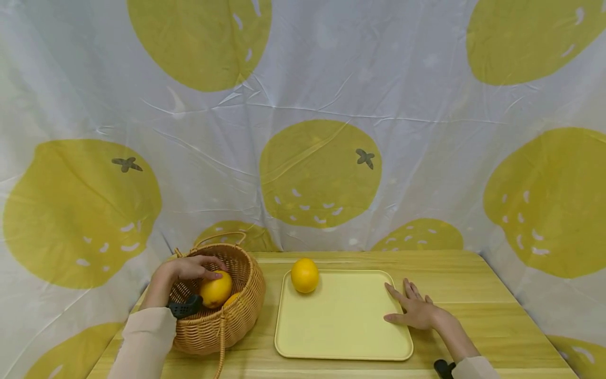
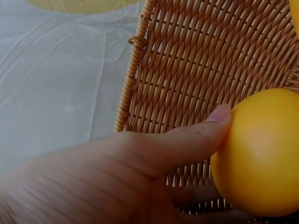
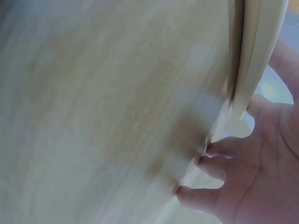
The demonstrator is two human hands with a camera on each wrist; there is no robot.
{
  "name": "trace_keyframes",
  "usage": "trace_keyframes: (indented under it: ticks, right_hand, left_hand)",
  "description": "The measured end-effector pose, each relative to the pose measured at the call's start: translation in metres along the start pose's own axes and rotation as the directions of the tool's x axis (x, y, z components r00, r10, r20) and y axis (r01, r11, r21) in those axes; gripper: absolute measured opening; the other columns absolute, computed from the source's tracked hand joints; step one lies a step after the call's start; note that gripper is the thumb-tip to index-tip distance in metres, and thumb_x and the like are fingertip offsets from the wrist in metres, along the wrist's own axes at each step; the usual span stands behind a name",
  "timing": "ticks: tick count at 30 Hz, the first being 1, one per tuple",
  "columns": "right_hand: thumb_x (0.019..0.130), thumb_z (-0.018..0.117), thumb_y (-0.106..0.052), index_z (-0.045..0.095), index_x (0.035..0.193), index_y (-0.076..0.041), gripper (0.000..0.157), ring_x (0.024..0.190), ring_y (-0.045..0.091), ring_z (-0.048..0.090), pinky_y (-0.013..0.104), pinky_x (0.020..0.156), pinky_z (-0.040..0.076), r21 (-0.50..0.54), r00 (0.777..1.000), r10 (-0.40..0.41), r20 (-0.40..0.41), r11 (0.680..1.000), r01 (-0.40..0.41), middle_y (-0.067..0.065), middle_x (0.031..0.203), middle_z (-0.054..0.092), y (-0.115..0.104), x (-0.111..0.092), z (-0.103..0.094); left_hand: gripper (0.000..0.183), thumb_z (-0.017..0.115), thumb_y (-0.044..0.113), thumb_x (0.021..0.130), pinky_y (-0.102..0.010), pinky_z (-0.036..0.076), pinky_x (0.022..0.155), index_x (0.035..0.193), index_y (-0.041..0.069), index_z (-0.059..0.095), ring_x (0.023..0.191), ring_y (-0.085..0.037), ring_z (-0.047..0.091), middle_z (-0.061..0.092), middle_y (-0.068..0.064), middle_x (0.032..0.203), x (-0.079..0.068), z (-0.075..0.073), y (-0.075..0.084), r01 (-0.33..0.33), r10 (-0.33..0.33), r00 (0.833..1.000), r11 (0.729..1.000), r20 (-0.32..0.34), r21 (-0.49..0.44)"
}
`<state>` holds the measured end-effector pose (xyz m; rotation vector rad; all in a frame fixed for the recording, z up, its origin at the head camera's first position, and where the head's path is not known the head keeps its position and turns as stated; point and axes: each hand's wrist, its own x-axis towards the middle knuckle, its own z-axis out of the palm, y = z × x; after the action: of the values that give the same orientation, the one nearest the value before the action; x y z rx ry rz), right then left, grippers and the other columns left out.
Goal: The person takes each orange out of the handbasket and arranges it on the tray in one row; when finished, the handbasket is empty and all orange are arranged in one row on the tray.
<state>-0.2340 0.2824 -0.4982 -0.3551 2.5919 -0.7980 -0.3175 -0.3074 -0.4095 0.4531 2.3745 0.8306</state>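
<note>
Inside the wicker basket [image 1: 248, 310] at the left, my left hand [image 1: 191, 267] grips an orange [image 1: 218, 289]. In the left wrist view the thumb presses on the side of this orange [image 2: 261, 154], and the other fingers reach beneath it, partly hidden. Another orange [image 1: 231, 300] shows low in the basket, mostly behind the near wall. A third orange [image 1: 304, 275] sits in the far left corner of the pale yellow tray [image 1: 347, 321]. With fingers spread, my right hand [image 1: 416, 311] rests at the tray's right edge, thumb and index finger over the rim, other fingertips on the table.
The basket and tray stand side by side on a wooden table [image 1: 487, 321]. One basket handle [image 1: 221, 342] hangs down the near side; the other [image 1: 222, 235] stands up behind. A lemon-print cloth [image 1: 322, 105] hangs behind the table and along both sides.
</note>
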Motion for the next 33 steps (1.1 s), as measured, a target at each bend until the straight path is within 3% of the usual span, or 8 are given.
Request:
trace_keyframes:
  ticks: [3, 5, 8, 14, 24, 28, 30, 33]
  right_hand:
    - [0.096, 0.067, -0.052, 0.015, 0.165, -0.005, 0.098, 0.150, 0.063, -0.015, 0.087, 0.107, -0.010, 0.000, 1.000, 0.002, 0.003, 1.000, -0.002, 0.044, 0.160, -0.018, -0.0001, 0.0000, -0.0001]
    - [0.097, 0.066, -0.052, 0.015, 0.165, -0.005, 0.097, 0.150, 0.063, -0.016, 0.087, 0.107, -0.010, -0.003, 1.000, 0.002, 0.003, 1.000, -0.002, 0.044, 0.160, -0.018, -0.0002, -0.0003, -0.0002]
    - [0.097, 0.066, -0.053, 0.015, 0.165, -0.005, 0.097, 0.149, 0.064, -0.015, 0.088, 0.106, -0.010, -0.010, 1.000, -0.001, 0.002, 1.000, 0.001, 0.045, 0.160, -0.018, -0.0001, -0.0006, -0.0004]
    - [0.097, 0.066, -0.052, 0.015, 0.165, -0.004, 0.097, 0.149, 0.064, -0.015, 0.087, 0.107, -0.010, -0.004, 1.000, 0.000, 0.004, 1.000, 0.000, 0.045, 0.160, -0.018, -0.0005, -0.0008, -0.0005]
    - [0.097, 0.066, -0.051, 0.015, 0.165, -0.005, 0.097, 0.149, 0.063, -0.018, 0.087, 0.106, -0.012, 0.014, 1.000, -0.010, 0.011, 1.000, 0.010, 0.044, 0.160, -0.020, -0.0003, 0.0001, 0.0003]
    - [0.097, 0.067, -0.051, 0.014, 0.165, -0.004, 0.098, 0.149, 0.063, -0.018, 0.087, 0.106, -0.012, 0.019, 1.000, -0.009, 0.014, 1.000, 0.009, 0.044, 0.160, -0.020, -0.0001, 0.0000, -0.0002]
    - [0.097, 0.066, -0.051, 0.014, 0.165, -0.004, 0.097, 0.149, 0.064, -0.018, 0.087, 0.106, -0.012, 0.018, 1.000, -0.009, 0.013, 1.000, 0.008, 0.044, 0.160, -0.020, -0.0004, -0.0004, -0.0004]
    - [0.097, 0.066, -0.051, 0.015, 0.165, -0.004, 0.097, 0.149, 0.064, -0.018, 0.087, 0.106, -0.012, 0.017, 1.000, -0.010, 0.009, 1.000, 0.010, 0.044, 0.160, -0.020, -0.0012, -0.0011, -0.0008]
  left_hand:
    - [0.039, 0.066, 0.031, 0.102, -0.044, 0.051, 0.091, 0.127, 0.001, 0.059, 0.111, -0.032, 0.055, 0.057, -0.022, 0.127, -0.0017, 0.0033, 0.0034, 0.068, -0.069, 0.996, 0.997, -0.048, -0.030]
    - [0.036, 0.067, 0.030, 0.101, -0.041, 0.049, 0.088, 0.123, 0.002, 0.058, 0.107, -0.031, 0.053, 0.056, -0.021, 0.124, -0.0017, 0.0048, 0.0040, 0.075, -0.076, 0.994, 0.997, -0.075, -0.019]
    - [0.031, 0.065, 0.026, 0.102, -0.039, 0.047, 0.089, 0.121, 0.001, 0.061, 0.110, -0.031, 0.053, 0.058, -0.022, 0.127, 0.0012, 0.0055, 0.0023, 0.013, -0.013, 0.996, 1.000, -0.085, 0.000]
    - [0.032, 0.059, 0.022, 0.105, -0.035, 0.047, 0.092, 0.125, -0.002, 0.066, 0.117, -0.027, 0.056, 0.064, -0.018, 0.129, 0.0063, 0.0013, -0.0045, -0.110, 0.110, 0.994, 0.994, -0.009, 0.002]
    - [0.044, 0.077, 0.020, 0.092, -0.034, 0.049, 0.090, 0.129, 0.003, 0.062, 0.114, -0.028, 0.053, 0.055, -0.021, 0.135, 0.0012, 0.0029, -0.0022, -0.008, 0.008, 1.000, 1.000, 0.002, -0.019]
    - [0.045, 0.070, 0.025, 0.098, -0.033, 0.049, 0.093, 0.136, 0.001, 0.061, 0.118, -0.026, 0.054, 0.054, -0.023, 0.141, 0.0033, 0.0007, -0.0034, -0.063, 0.062, 0.996, 0.998, 0.068, 0.012]
    - [0.049, 0.065, 0.032, 0.102, -0.037, 0.051, 0.097, 0.140, 0.002, 0.059, 0.125, -0.033, 0.054, 0.052, -0.026, 0.145, 0.0037, -0.0004, -0.0037, -0.064, 0.061, 0.995, 0.997, 0.080, 0.037]
    - [0.056, 0.064, 0.039, 0.102, -0.049, 0.050, 0.104, 0.143, 0.001, 0.056, 0.134, -0.045, 0.050, 0.046, -0.031, 0.150, 0.0019, 0.0004, -0.0009, 0.013, -0.014, 1.000, 0.999, 0.025, 0.046]
